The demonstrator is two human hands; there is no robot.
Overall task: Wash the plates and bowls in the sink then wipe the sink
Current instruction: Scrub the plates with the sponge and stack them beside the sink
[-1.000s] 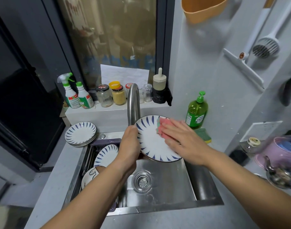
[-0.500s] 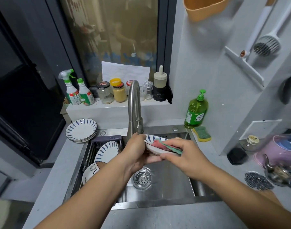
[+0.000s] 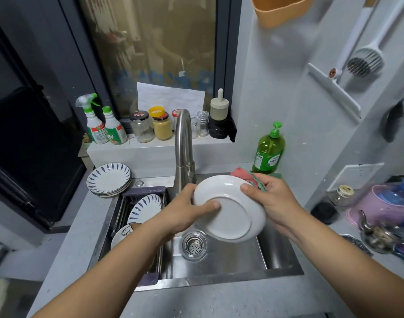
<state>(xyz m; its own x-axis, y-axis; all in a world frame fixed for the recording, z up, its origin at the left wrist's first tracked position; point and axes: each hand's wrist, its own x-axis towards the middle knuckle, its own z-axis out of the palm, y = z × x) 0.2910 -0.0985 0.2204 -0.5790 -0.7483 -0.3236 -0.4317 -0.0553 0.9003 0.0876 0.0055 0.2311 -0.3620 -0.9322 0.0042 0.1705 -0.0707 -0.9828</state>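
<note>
Over the steel sink (image 3: 231,258) I hold a plate (image 3: 231,210) with its plain white underside turned toward me. My left hand (image 3: 187,210) grips its left rim, thumb on the base ring. My right hand (image 3: 272,198) grips the right rim, thumb on the underside, and holds a red and green sponge (image 3: 244,175) behind the plate's far edge. A blue-patterned plate (image 3: 146,205) and a white dish (image 3: 123,235) stand in the rack (image 3: 148,191) on the sink's left side.
A stack of patterned plates (image 3: 109,177) sits on the counter left of the sink. The tap (image 3: 183,145) rises just behind the held plate. Green dish soap (image 3: 268,150) stands at the back right. Jars and spray bottles (image 3: 104,125) line the sill. A kettle (image 3: 384,235) sits right.
The plate went from face-up toward me, through edge-on, to showing its white underside. The sponge moved from the plate's face to behind its far rim.
</note>
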